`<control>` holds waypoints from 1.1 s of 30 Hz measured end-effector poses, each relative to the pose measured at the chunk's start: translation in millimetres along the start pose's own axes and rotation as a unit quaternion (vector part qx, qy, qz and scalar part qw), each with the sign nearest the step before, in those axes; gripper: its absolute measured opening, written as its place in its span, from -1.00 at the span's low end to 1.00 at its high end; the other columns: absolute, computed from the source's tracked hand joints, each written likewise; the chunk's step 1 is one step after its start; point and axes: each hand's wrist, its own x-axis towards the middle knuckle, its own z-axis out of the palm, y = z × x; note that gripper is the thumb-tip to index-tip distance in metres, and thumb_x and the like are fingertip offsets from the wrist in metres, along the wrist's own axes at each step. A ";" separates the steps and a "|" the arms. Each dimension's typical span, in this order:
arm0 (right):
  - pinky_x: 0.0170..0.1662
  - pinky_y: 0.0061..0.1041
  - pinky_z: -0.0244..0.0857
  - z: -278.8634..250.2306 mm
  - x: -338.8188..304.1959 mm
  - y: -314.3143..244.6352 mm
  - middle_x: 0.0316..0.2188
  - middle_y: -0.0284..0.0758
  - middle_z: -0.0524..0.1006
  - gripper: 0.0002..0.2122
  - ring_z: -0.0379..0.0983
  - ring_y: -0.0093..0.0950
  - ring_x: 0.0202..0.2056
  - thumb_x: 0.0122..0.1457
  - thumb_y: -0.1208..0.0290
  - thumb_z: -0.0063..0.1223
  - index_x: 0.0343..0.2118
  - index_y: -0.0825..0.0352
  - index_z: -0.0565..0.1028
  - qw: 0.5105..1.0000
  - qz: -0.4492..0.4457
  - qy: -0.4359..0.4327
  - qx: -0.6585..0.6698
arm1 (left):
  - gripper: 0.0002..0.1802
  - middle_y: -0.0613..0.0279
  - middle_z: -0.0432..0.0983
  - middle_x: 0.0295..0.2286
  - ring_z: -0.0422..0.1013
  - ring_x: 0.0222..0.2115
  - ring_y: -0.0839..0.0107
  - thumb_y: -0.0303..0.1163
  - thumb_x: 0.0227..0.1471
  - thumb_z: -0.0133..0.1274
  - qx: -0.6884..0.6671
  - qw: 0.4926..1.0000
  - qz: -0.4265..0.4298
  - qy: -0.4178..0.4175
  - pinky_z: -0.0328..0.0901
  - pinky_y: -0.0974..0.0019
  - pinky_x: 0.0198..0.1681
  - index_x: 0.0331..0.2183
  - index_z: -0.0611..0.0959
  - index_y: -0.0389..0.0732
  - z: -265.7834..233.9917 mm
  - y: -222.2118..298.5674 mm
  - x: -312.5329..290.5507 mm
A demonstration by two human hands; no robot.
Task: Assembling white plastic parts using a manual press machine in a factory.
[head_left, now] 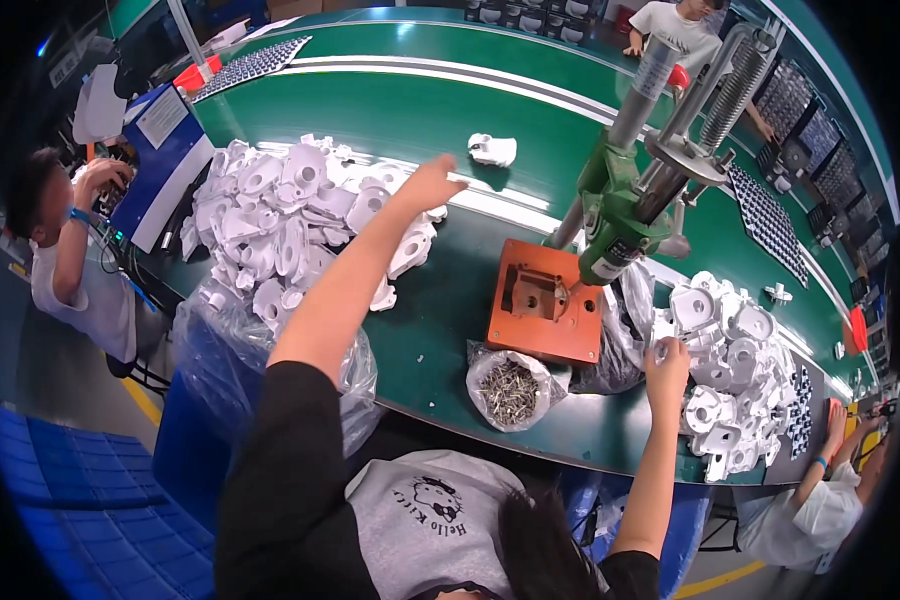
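Observation:
My left hand (432,187) is stretched out over the far edge of the bench, its fingers apart and nothing in them. Just beyond the fingertips, a single white plastic housing (492,150) lies on the green conveyor belt. Under my left forearm spreads a large heap of white plastic housings (290,190). At the near side of another heap of white housings (740,350), my right hand (667,368) pinches a white plastic part (662,335); the fingers partly cover it. Between my hands stands a green press (615,220) over an orange base with a metal fixture (535,293).
A clear bag of small metal pins (510,388) sits before the orange base (545,345). Plastic bags (620,330) lie beside the press. Co-workers sit at left (80,250) and right (820,500); another person (685,30) stands across the belt. Trays of dark parts (765,220) line it.

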 end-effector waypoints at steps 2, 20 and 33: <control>-0.12 -0.23 0.22 0.9 2.4 -1.8 -0.24 -0.10 0.43 -0.76 0.34 -0.10 -0.19 -0.01 0.45 0.08 -0.27 0.40 0.42 1.000 0.004 0.001 -0.009 | -0.50 -0.16 0.49 -0.23 0.43 -0.20 -0.01 -0.15 -0.06 0.08 0.076 0.997 -0.013 -0.024 0.33 0.05 -0.14 -0.09 0.46 -0.19 2.2 -29.1 -11.0; -0.09 -0.47 0.19 -48.0 -27.7 -69.2 -0.45 -0.40 0.33 -0.77 0.32 -0.48 -0.27 0.23 0.20 -0.25 -0.25 0.27 0.33 0.735 0.054 -0.055 0.673 | -0.77 0.17 0.45 -0.33 0.36 -0.37 0.51 -0.42 0.09 -0.01 -0.326 0.934 0.137 0.053 0.29 0.45 -0.31 -0.20 0.52 -0.30 -15.5 80.2 -102.6; 0.10 -0.36 0.08 -21.2 -47.0 -185.9 0.20 -0.06 -0.05 -0.61 0.17 -0.36 0.02 0.06 0.40 -0.06 -0.06 0.39 0.18 0.859 -0.224 0.068 0.456 | -0.81 0.26 0.38 -0.31 0.37 -0.37 0.59 -0.44 0.16 -0.06 -0.544 0.830 0.125 -0.011 0.28 0.51 -0.34 -0.20 0.52 -0.31 41.4 158.0 -211.0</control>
